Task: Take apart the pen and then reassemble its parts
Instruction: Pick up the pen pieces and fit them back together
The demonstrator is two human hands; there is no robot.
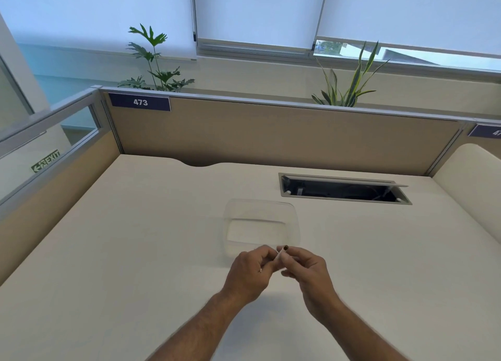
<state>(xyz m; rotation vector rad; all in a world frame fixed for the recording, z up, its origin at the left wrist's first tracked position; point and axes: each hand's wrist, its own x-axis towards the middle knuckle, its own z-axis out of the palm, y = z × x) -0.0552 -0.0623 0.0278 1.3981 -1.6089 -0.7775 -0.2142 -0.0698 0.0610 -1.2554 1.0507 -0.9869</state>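
A thin white pen (280, 255) with a dark end sits between both hands, held above the desk near its middle. My left hand (250, 272) pinches the lower part of the pen with its fingers curled. My right hand (309, 272) grips the upper part, and the dark tip pokes out above its fingers. Most of the pen's body is hidden by the fingers. The two hands touch each other around the pen.
A clear plastic container (261, 226) stands on the cream desk (135, 252) just beyond the hands. An open cable hatch (344, 190) is set into the desk at the back right. Beige partition walls (271, 135) close the desk at the back and left.
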